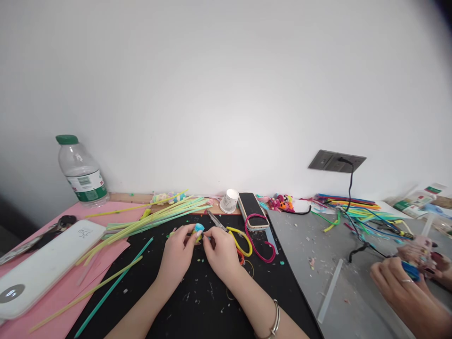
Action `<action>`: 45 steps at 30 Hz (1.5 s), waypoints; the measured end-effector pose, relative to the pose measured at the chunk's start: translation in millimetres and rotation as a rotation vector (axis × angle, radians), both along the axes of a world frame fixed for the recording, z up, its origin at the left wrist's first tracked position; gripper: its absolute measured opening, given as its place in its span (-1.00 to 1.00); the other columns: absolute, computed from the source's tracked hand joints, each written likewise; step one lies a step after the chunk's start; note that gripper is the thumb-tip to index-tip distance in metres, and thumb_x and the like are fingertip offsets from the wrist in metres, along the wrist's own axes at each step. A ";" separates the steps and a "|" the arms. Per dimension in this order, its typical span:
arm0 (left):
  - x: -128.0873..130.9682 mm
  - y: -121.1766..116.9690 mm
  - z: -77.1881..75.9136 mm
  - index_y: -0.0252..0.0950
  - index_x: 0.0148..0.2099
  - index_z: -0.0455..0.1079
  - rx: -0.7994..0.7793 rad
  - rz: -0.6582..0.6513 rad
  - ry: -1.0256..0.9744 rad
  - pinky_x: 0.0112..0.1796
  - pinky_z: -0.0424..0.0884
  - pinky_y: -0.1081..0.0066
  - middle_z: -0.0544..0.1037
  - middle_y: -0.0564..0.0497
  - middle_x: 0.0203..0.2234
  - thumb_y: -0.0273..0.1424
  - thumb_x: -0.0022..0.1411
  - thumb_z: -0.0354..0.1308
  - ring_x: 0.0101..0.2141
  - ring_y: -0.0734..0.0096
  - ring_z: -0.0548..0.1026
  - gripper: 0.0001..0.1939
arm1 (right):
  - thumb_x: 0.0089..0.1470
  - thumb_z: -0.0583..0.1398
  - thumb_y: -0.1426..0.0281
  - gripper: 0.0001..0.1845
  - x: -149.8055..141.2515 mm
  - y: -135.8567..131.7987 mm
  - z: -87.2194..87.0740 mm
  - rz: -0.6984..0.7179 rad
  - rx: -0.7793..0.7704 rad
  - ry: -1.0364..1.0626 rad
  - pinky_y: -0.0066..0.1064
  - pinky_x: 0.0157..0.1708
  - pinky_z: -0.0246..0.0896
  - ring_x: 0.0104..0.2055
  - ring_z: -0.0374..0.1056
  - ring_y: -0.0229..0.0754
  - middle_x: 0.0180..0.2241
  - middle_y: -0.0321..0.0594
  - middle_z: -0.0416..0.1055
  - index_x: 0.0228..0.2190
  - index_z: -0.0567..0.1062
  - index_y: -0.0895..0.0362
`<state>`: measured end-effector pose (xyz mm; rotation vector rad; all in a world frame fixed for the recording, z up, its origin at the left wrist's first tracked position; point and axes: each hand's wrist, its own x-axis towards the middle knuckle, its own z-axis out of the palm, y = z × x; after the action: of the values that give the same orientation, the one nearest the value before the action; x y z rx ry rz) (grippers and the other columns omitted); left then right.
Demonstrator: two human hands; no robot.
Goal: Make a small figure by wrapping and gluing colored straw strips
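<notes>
My left hand (178, 250) pinches a small blue-and-yellow craft piece (199, 227) that looks fuzzy, like coiled pipe cleaner. My right hand (223, 252) is closed at its right side, thumb and fingertips pressed together against it. The fingers hide most of the piece's lower part. Just beyond my right hand lie scissors (216, 220), partly covered. A yellow loop (243, 242) and a bent magenta pipe cleaner (267, 260) rest to the right of that hand. Both hands are above a black mat (197, 310) strewn with scraps.
Pale yellow and green pipe cleaners (141, 230) fan out at left, near a white power bank (52, 268) and a plastic bottle (84, 174). A paper cup (230, 201) and phone (251, 205) stand behind. At right, another person's hands (399, 282) hold something blue.
</notes>
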<state>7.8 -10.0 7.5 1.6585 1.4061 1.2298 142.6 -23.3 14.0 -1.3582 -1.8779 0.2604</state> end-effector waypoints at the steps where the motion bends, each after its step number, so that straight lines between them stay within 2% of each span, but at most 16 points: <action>1: 0.2 0.4 -0.5 -0.24 -0.23 0.43 -0.021 0.000 -0.036 -0.25 0.38 0.28 0.55 -0.04 -0.33 -0.22 0.12 0.05 -0.41 0.29 0.51 -0.74 | 0.05 0.05 0.47 -0.87 0.4 -0.1 -0.1 0.006 -0.007 0.015 -0.51 -0.48 0.01 -0.51 0.21 -0.30 -0.54 -0.28 0.34 -0.47 0.38 0.14; 10: -0.8 3.8 0.0 -0.27 -0.31 0.48 -0.167 -0.030 -0.320 -0.31 0.41 0.28 0.57 -0.05 -0.41 -0.18 -0.05 0.22 -0.47 0.27 0.51 -0.70 | 0.00 0.07 0.52 -0.85 6.4 5.5 8.7 0.132 -0.127 0.258 -0.51 -0.52 0.00 -0.54 0.14 -0.33 -0.58 -0.33 0.29 -0.55 0.37 0.16; 17: -1.5 4.8 2.7 -0.30 -0.25 0.46 -0.211 -0.024 -0.316 -0.31 0.42 0.30 0.57 -0.07 -0.34 -0.14 -0.03 0.20 -0.43 0.26 0.53 -0.63 | 0.00 0.08 0.50 -0.85 5.0 6.5 6.9 0.116 -0.178 0.340 -0.50 -0.51 0.02 -0.53 0.16 -0.33 -0.58 -0.32 0.31 -0.54 0.40 0.17; 22: -9.1 11.3 0.0 -0.32 -0.17 0.41 -0.232 0.065 -0.313 -0.34 0.41 0.32 0.54 -0.08 -0.32 -0.09 0.03 0.14 -0.40 0.24 0.53 -0.56 | 0.01 0.09 0.45 -0.83 4.8 6.4 5.1 0.075 -0.152 0.355 -0.48 -0.50 0.02 -0.54 0.15 -0.33 -0.61 -0.34 0.26 -0.58 0.36 0.15; 25: -14.4 15.6 -2.0 -0.32 -0.13 0.39 -0.256 0.167 -0.422 -0.36 0.39 0.36 0.53 -0.06 -0.31 -0.07 0.02 0.15 -0.38 0.27 0.53 -0.53 | 0.06 0.08 0.36 -0.80 7.2 10.1 4.7 0.097 -0.224 0.559 -0.49 -0.54 0.03 -0.59 0.13 -0.35 -0.60 -0.33 0.27 -0.53 0.39 0.16; 28: -14.9 16.6 -1.2 -0.31 -0.14 0.40 -0.280 0.189 -0.537 -0.38 0.38 0.40 0.52 -0.04 -0.32 -0.07 -0.02 0.19 -0.39 0.31 0.52 -0.52 | 0.10 0.05 0.20 -0.68 10.4 15.2 4.4 0.217 -0.353 0.916 -0.47 -0.56 0.13 -0.59 0.22 -0.33 -0.48 -0.21 0.39 -0.38 0.45 0.18; 32: -10.1 12.5 3.0 -0.30 -0.15 0.41 -0.319 0.094 -0.648 -0.38 0.38 0.45 0.50 0.00 -0.34 -0.10 -0.04 0.24 -0.40 0.39 0.50 -0.54 | 0.06 0.07 0.10 -0.56 14.2 19.0 4.8 0.332 -0.462 1.251 -0.40 -0.51 0.30 -0.44 0.37 -0.21 -0.30 -0.04 0.44 -0.24 0.46 0.21; 37: -6.5 6.6 9.1 -0.31 -0.20 0.42 -0.390 -0.112 -0.859 -0.21 0.42 0.34 0.49 0.00 -0.35 -0.19 -0.02 0.26 -0.39 0.44 0.47 -0.63 | 0.07 0.04 0.09 -0.52 17.1 18.2 6.8 0.415 -0.524 1.356 -0.32 -0.41 0.38 -0.25 0.36 -0.12 -0.14 -0.01 0.40 -0.15 0.45 0.19; 39: -6.5 5.6 11.2 -0.30 -0.23 0.43 -0.393 -0.153 -0.925 -0.15 0.40 0.29 0.49 0.01 -0.33 -0.21 0.00 0.25 -0.38 0.46 0.46 -0.68 | 0.08 0.03 0.09 -0.51 18.0 17.9 7.3 0.448 -0.543 1.367 -0.31 -0.41 0.38 -0.21 0.35 -0.11 -0.10 -0.01 0.38 -0.13 0.43 0.17; 42: -6.6 5.3 13.0 -0.28 -0.26 0.43 -0.399 -0.143 -0.978 -0.15 0.40 0.31 0.48 0.04 -0.36 -0.22 0.00 0.26 -0.41 0.50 0.44 -0.72 | 0.06 0.06 0.09 -0.53 18.7 17.8 7.5 0.464 -0.580 1.366 -0.36 -0.46 0.36 -0.25 0.33 -0.14 -0.15 -0.04 0.37 -0.14 0.43 0.16; 45: -6.2 5.4 13.5 -0.27 -0.30 0.42 -0.404 -0.132 -0.995 -0.22 0.42 0.37 0.46 0.08 -0.41 -0.23 -0.02 0.28 -0.45 0.52 0.42 -0.74 | -0.01 0.17 0.18 -0.63 17.8 18.1 7.8 0.422 -0.588 1.350 -0.51 -0.58 0.24 -0.42 0.26 -0.28 -0.36 -0.18 0.34 -0.20 0.43 0.15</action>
<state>1.6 -4.6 20.9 0.6558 0.8057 1.2961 160.5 -5.2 21.8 -0.6712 -0.8621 1.5779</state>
